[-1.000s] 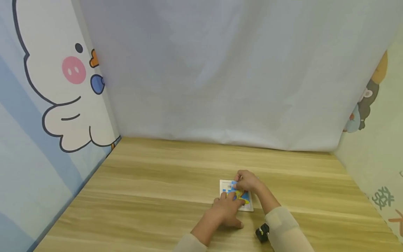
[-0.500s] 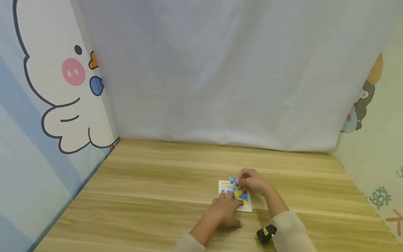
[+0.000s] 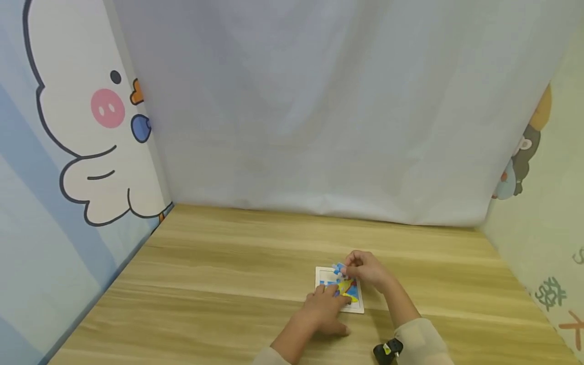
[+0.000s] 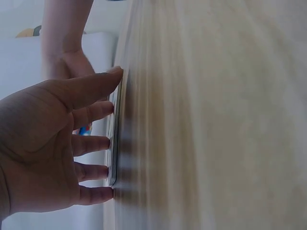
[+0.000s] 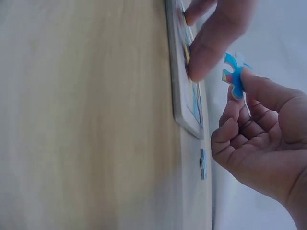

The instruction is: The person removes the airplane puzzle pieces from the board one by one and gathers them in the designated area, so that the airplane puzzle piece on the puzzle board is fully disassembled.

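Observation:
A jigsaw puzzle board (image 3: 361,307) with a pale frame lies on the table, partly filled with blue and yellow picture pieces. My left hand (image 3: 325,310) rests on its near left part with the fingers spread; in the left wrist view the fingertips (image 4: 103,143) touch the board's edge. Over the far part of the board, my right hand (image 3: 370,271) pinches a blue jigsaw piece (image 5: 235,79) between thumb and fingers. That piece is tilted up and apart from the board in the right wrist view. My left hand hides some of the picture.
Another small piece (image 5: 203,164) lies on the table beside the board in the right wrist view. A small black device (image 3: 387,351) is by the right sleeve. The wood-patterned table (image 3: 219,284) ends at a grey-white curtain (image 3: 292,126) behind, with printed walls on both sides.
My right hand has shifted slightly right, and the blue jigsaw piece in its pinch shows more clearly at the board's far edge. My left hand stays on the board.

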`<state>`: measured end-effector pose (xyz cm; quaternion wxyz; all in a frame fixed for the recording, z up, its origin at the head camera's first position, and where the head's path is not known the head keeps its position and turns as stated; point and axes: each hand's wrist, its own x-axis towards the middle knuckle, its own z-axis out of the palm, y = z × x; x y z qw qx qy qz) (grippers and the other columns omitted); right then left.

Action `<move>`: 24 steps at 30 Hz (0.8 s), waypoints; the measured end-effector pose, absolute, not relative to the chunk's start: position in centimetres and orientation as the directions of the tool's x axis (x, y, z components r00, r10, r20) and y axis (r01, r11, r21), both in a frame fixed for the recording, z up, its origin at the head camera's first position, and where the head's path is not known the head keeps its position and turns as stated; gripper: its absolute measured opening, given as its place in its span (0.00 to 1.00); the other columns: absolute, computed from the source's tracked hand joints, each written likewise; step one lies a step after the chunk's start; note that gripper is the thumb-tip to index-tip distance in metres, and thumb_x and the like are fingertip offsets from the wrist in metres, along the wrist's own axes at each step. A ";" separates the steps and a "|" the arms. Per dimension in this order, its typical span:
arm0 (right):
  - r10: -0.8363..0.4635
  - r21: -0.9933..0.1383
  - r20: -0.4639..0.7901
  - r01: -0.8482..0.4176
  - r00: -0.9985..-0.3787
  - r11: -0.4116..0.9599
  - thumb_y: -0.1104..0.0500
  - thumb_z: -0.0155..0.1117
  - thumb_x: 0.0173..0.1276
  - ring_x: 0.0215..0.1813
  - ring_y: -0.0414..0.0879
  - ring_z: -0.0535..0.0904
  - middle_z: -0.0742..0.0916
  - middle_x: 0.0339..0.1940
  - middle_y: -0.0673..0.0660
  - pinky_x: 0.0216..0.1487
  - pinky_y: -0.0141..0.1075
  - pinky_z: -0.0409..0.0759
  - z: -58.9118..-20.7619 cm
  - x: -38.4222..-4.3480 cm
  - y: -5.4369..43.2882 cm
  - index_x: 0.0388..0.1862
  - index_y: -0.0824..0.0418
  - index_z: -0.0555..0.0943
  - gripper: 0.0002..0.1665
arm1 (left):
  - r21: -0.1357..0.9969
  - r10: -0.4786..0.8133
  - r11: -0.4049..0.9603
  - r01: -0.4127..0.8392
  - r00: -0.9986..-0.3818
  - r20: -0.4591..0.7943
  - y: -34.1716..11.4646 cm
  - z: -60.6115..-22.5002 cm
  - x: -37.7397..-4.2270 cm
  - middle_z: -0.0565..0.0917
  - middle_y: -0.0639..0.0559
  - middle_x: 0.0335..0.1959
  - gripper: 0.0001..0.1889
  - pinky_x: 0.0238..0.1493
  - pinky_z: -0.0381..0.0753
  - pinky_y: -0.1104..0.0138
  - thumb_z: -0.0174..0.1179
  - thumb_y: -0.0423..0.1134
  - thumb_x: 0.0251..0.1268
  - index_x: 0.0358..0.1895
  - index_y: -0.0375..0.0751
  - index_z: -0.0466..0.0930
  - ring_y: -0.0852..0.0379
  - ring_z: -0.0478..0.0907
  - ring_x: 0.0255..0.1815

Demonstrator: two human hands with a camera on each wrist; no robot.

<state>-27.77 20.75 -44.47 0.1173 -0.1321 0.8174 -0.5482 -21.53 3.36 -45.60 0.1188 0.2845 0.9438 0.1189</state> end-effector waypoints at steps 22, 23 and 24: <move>-0.234 -0.941 -0.058 -0.025 -0.971 0.338 0.64 0.59 0.66 0.39 0.48 0.76 0.82 0.34 0.58 0.41 0.40 0.74 -45.6 -26.7 26.0 0.45 0.74 0.75 0.14 | 0.319 0.556 0.808 0.496 -0.821 -0.130 4.7 -45.6 -20.8 0.61 0.45 0.68 0.36 0.62 0.61 0.50 0.67 0.57 0.49 0.65 0.56 0.69 0.40 0.54 0.68; -0.224 -0.937 -0.059 -0.023 -0.973 0.348 0.64 0.59 0.65 0.39 0.49 0.76 0.82 0.34 0.58 0.40 0.40 0.74 -45.7 -26.7 26.3 0.45 0.74 0.75 0.14 | 0.313 0.557 0.807 0.501 -0.821 -0.123 4.8 -45.6 -20.8 0.62 0.45 0.67 0.36 0.61 0.62 0.50 0.67 0.57 0.48 0.64 0.56 0.69 0.42 0.55 0.67; -0.212 -0.933 -0.059 -0.022 -0.975 0.360 0.63 0.59 0.65 0.38 0.48 0.76 0.83 0.34 0.58 0.39 0.40 0.74 -45.7 -26.7 26.5 0.45 0.74 0.75 0.14 | 0.303 0.560 0.806 0.508 -0.821 -0.114 4.9 -45.6 -20.7 0.63 0.45 0.66 0.36 0.61 0.62 0.51 0.67 0.57 0.48 0.64 0.55 0.70 0.44 0.57 0.66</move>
